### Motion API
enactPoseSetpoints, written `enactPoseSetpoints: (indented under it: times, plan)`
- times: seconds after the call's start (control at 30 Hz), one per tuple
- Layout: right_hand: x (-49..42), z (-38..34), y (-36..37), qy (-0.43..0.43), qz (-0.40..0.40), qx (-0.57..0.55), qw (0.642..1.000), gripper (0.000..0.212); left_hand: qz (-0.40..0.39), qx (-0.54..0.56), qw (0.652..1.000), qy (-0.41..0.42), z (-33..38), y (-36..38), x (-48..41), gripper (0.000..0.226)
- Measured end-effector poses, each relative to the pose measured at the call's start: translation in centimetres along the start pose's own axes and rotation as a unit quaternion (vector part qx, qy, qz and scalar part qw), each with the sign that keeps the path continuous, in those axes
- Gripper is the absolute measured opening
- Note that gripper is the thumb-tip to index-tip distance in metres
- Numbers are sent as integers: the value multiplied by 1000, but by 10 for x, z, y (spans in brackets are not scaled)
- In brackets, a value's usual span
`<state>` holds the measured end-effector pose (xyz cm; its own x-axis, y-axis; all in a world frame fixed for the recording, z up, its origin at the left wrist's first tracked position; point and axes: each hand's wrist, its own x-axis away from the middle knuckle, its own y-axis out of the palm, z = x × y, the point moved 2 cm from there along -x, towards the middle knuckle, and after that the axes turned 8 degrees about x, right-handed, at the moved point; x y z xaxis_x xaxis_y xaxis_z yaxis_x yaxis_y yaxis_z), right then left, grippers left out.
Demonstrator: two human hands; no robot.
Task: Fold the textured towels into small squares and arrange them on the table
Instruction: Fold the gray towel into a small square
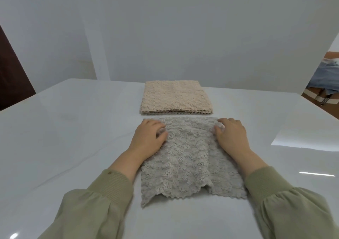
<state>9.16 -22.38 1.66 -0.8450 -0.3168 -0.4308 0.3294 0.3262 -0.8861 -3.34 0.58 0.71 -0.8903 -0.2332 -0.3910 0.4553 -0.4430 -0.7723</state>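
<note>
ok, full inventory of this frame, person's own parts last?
grey towel: 1, grey, table centre, partly folded
beige towel: folded layers, count unclear, beige, just beyond grey towel, apart
table: 1, glossy white, underneath everything
wall: white, behind table
dark panel: 1, brown, far left
person in denim: 1, blue, right edge, partial
sleeves: 2, olive, bottom corners
left grip: 1, pinches grey towel's far-left corner
right grip: 1, pinches its far-right corner

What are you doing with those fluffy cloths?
A person is folding towels on a white table. The left hand and the right hand hold the far corners of a grey towel, which is only partly folded. A beige towel already lies folded just beyond it.
</note>
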Motion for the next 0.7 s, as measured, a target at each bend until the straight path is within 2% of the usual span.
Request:
enactPoseSetpoints:
  times: [0.07, 0.17, 0.27, 0.33, 0.4, 0.47, 0.53, 0.63, 0.7]
  plan:
    - [-3, 3, 2, 32, 0, -33, 999, 33, -49, 4, 999, 9, 6, 4, 1, 46]
    - [-7, 11, 7, 51, -38, 26, 998, 34, -154, -50, 987, 15, 13, 11, 4, 59]
    - [-10, 14, 7, 34, -53, 57, 996, 27, -214, -80, 973, 22, 12, 12, 7, 65]
    - [-13, 14, 5, 19, -40, 68, 997, 22, -221, -75, 972, 25, 9, 9, 7, 66]
    - [-14, 17, 2, 40, 2, 61, 997, 23, -205, -67, 976, 24, 6, 6, 6, 68]
    - [-12, 22, -3, 68, 44, 24, 996, 27, -181, -58, 982, 17, 2, 3, 6, 74]
    - [-6, 19, -8, 45, 55, -25, 997, 31, -174, -56, 983, 7, -3, 2, 7, 77]
    - [10, 4, -21, -24, 23, -48, 998, 29, -156, -63, 986, 4, -6, 0, 10, 66]
    - [26, -8, -25, -72, -44, -26, 996, 34, -150, -43, 987, 22, 3, -4, 14, 71]
